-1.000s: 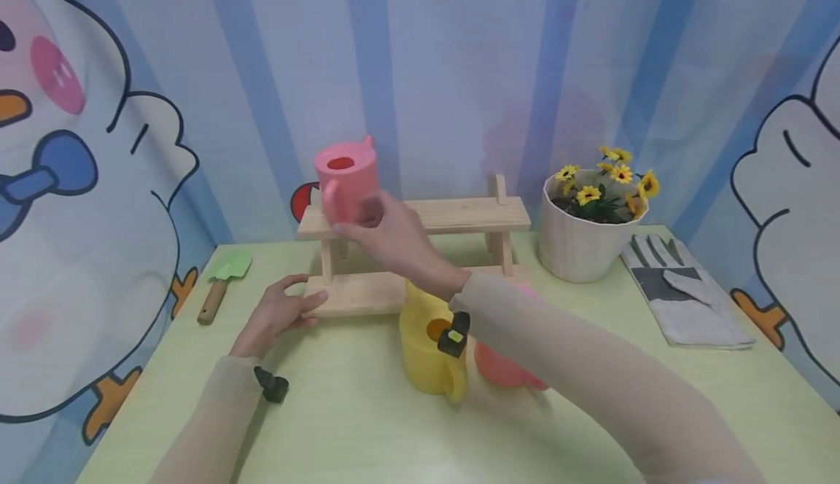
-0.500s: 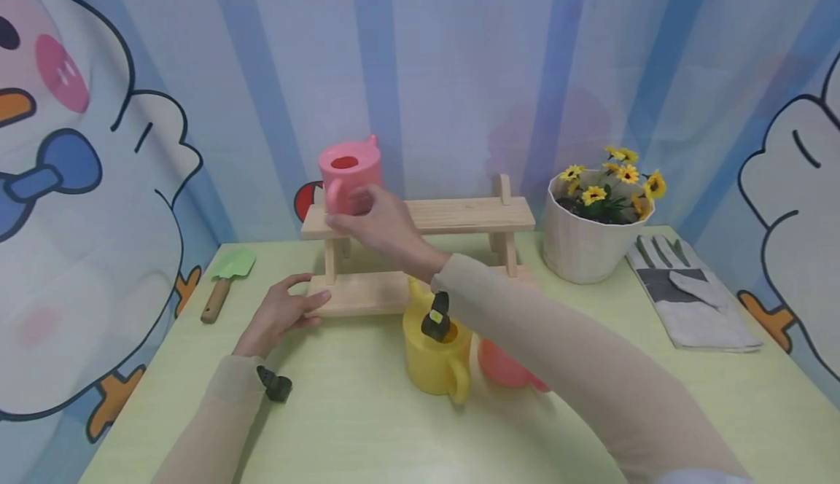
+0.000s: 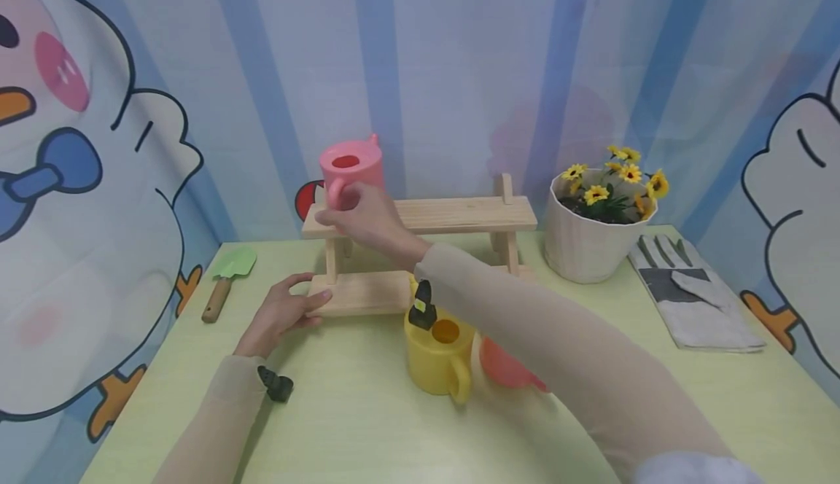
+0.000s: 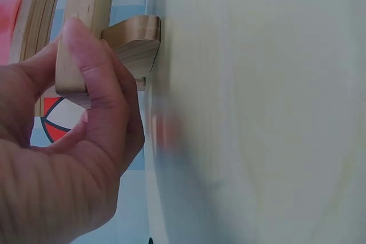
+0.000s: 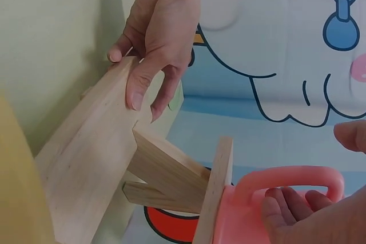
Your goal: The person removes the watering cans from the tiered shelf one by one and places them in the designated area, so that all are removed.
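A pink watering can (image 3: 359, 163) stands upright at the left end of the upper tier of a wooden two-tier shelf (image 3: 466, 212). My right hand (image 3: 367, 218) is at its handle (image 5: 286, 175); the fingers touch the can below the handle's bar, and the thumb is spread away from it. My left hand (image 3: 282, 313) pinches the left end of the lower board (image 4: 80, 72) between thumb and fingers. In front of the shelf stands a yellow watering can (image 3: 436, 360). A coral-coloured can (image 3: 505, 364) beside it is partly hidden by my right sleeve.
A white pot (image 3: 580, 251) of yellow flowers stands right of the shelf, with grey-and-white gloves (image 3: 689, 294) beside it. A small trowel (image 3: 219, 291) with a green blade lies at the left. A printed curtain (image 3: 446, 68) hangs right behind the shelf.
The right hand has moved slightly down and left against the pink watering can, its thumb now apart from the handle. The left hand keeps its hold on the board.
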`<state>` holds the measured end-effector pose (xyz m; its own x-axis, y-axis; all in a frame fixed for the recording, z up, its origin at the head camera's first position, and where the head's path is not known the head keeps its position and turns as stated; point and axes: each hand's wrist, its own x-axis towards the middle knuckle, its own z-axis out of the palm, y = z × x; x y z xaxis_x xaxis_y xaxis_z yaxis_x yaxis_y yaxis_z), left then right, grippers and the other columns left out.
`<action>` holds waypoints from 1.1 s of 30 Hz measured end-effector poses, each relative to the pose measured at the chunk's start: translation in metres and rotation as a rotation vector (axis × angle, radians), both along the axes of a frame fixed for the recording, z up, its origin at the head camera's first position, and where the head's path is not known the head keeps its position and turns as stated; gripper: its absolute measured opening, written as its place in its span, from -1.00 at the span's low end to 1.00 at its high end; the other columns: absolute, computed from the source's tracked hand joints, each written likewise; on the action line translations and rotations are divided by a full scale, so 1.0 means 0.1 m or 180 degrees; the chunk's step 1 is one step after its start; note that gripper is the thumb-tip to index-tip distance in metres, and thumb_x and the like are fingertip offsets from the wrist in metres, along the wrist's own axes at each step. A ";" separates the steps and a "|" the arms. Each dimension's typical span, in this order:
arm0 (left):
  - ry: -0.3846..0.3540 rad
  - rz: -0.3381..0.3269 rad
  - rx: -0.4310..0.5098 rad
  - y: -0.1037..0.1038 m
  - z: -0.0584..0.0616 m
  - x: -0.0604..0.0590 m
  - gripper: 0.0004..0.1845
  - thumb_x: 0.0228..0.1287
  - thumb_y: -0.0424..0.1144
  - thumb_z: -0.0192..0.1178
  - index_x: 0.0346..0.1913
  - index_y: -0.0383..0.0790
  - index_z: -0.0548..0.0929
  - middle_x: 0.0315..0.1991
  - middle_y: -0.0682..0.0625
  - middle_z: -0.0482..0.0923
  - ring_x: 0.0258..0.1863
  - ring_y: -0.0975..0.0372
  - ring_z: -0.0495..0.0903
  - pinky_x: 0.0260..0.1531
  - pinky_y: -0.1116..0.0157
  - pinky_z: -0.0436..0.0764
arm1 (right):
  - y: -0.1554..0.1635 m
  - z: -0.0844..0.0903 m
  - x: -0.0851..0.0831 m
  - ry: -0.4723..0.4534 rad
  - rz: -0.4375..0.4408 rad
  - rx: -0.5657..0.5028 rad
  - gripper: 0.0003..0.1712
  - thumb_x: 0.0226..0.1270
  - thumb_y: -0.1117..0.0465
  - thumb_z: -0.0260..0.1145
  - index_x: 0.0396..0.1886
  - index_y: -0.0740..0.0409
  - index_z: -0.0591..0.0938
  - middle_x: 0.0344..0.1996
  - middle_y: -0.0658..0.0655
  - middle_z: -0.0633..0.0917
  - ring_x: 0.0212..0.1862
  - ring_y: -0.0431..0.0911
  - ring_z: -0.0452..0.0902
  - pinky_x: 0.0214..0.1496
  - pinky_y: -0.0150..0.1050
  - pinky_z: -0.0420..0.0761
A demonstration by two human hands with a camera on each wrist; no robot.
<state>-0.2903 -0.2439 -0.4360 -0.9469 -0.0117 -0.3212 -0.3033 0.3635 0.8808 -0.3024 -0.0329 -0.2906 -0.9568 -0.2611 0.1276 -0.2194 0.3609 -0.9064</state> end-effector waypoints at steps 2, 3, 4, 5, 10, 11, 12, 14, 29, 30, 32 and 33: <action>0.0000 0.0000 -0.0014 0.00 0.00 -0.01 -0.08 0.52 0.03 0.41 0.73 -0.14 0.19 0.01 -0.05 0.64 -0.44 0.42 0.75 -0.23 0.48 0.73 | -0.03 -0.01 -0.02 -0.0034 -0.0004 -0.0037 -0.76 0.44 0.09 0.57 -0.20 0.08 0.68 -0.11 0.05 0.80 -0.07 -0.08 0.66 -0.08 -0.26 0.65; 0.0003 0.0000 -0.0017 0.00 -0.01 -0.01 -0.08 0.52 0.04 0.41 0.73 -0.15 0.19 0.03 -0.06 0.64 -0.44 0.42 0.75 -0.23 0.48 0.73 | -0.04 -0.02 -0.03 -0.0046 -0.0003 -0.0052 -0.75 0.44 0.09 0.57 -0.27 0.06 0.64 -0.18 0.03 0.78 -0.09 -0.09 0.63 -0.10 -0.27 0.62; 0.0007 -0.0001 -0.0019 0.00 -0.01 -0.01 -0.08 0.52 0.04 0.41 0.73 -0.15 0.19 0.05 -0.08 0.64 -0.44 0.42 0.75 -0.23 0.48 0.73 | -0.06 -0.03 -0.03 -0.0052 -0.0007 -0.0065 -0.71 0.44 0.10 0.56 -0.34 0.05 0.60 -0.25 0.01 0.75 -0.13 -0.11 0.61 -0.13 -0.28 0.59; 0.0013 -0.0010 -0.0024 0.00 -0.01 -0.01 -0.07 0.52 0.04 0.41 0.74 -0.16 0.18 0.08 -0.10 0.64 -0.44 0.42 0.75 -0.23 0.47 0.73 | -0.07 -0.03 -0.04 -0.0059 -0.0012 -0.0088 -0.67 0.45 0.11 0.56 -0.39 0.03 0.56 -0.32 -0.02 0.70 -0.16 -0.12 0.58 -0.15 -0.28 0.57; 0.0006 0.0000 -0.0044 0.00 0.01 -0.02 -0.07 0.52 0.04 0.41 0.74 -0.15 0.17 0.17 -0.16 0.63 -0.44 0.42 0.75 -0.23 0.47 0.73 | -0.13 -0.05 -0.07 -0.0053 -0.0005 -0.0194 -0.59 0.50 0.14 0.51 -0.47 -0.01 0.46 -0.58 -0.05 0.37 -0.36 -0.13 0.40 -0.26 -0.26 0.43; 0.0007 -0.0006 -0.0047 -0.01 0.01 -0.01 -0.06 0.52 0.04 0.41 0.75 -0.16 0.16 0.18 -0.17 0.62 -0.44 0.41 0.75 -0.23 0.47 0.73 | -0.14 -0.05 -0.07 -0.0051 -0.0008 -0.0209 -0.59 0.50 0.14 0.50 -0.47 -0.01 0.45 -0.60 -0.06 0.34 -0.37 -0.13 0.38 -0.27 -0.26 0.42; 0.0004 0.0006 -0.0051 -0.01 0.01 -0.01 -0.07 0.52 0.04 0.41 0.74 -0.15 0.17 0.18 -0.17 0.62 -0.44 0.41 0.75 -0.23 0.47 0.73 | -0.15 -0.06 -0.08 -0.0053 -0.0017 -0.0215 -0.59 0.51 0.14 0.49 -0.48 -0.01 0.45 -0.61 -0.06 0.32 -0.39 -0.13 0.37 -0.27 -0.26 0.41; 0.0004 0.0007 -0.0056 -0.01 0.01 -0.01 -0.07 0.52 0.04 0.41 0.74 -0.14 0.18 0.19 -0.17 0.62 -0.44 0.41 0.75 -0.22 0.48 0.72 | -0.16 -0.06 -0.08 -0.0065 -0.0038 -0.0212 -0.59 0.51 0.15 0.49 -0.49 -0.01 0.46 -0.61 -0.07 0.34 -0.40 -0.14 0.37 -0.29 -0.27 0.41; -0.0040 0.0000 -0.0079 -0.01 0.00 -0.02 -0.06 0.51 0.05 0.42 0.74 -0.14 0.18 0.12 -0.13 0.62 -0.44 0.41 0.74 -0.22 0.47 0.70 | -0.17 -0.06 -0.18 -0.0575 -0.0105 -0.0624 -0.78 0.64 0.14 0.37 -0.03 0.22 0.78 -0.05 0.20 0.88 0.12 0.05 0.83 0.42 0.00 0.69; -0.0043 0.0001 -0.0071 -0.01 -0.01 -0.02 -0.06 0.51 0.04 0.42 0.74 -0.14 0.18 0.14 -0.14 0.62 -0.44 0.41 0.74 -0.22 0.47 0.71 | -0.17 -0.06 -0.19 -0.0607 -0.0109 -0.0680 -0.75 0.65 0.14 0.37 0.03 0.24 0.78 -0.07 0.21 0.88 0.11 0.05 0.83 0.45 0.03 0.68; -0.0038 -0.0003 -0.0067 -0.01 -0.01 -0.02 -0.06 0.52 0.04 0.42 0.74 -0.14 0.17 0.16 -0.16 0.62 -0.44 0.41 0.75 -0.21 0.47 0.71 | -0.17 -0.06 -0.19 -0.0666 -0.0111 -0.0812 -0.71 0.66 0.14 0.34 0.09 0.27 0.77 -0.11 0.20 0.88 0.09 0.06 0.84 0.48 0.04 0.67; -0.0034 -0.0002 -0.0066 -0.01 -0.01 -0.02 -0.06 0.52 0.04 0.42 0.74 -0.14 0.17 0.15 -0.16 0.63 -0.44 0.40 0.75 -0.22 0.47 0.72 | -0.17 -0.06 -0.19 -0.0689 -0.0112 -0.0872 -0.70 0.67 0.13 0.33 0.10 0.28 0.76 -0.13 0.20 0.87 0.08 0.06 0.84 0.48 0.04 0.66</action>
<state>-0.2923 -0.2451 -0.4370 -0.9434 -0.0179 -0.3311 -0.3125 0.3819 0.8698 -0.3212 -0.0500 -0.2965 -0.9772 -0.2115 -0.0185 -0.0032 0.1018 -0.9948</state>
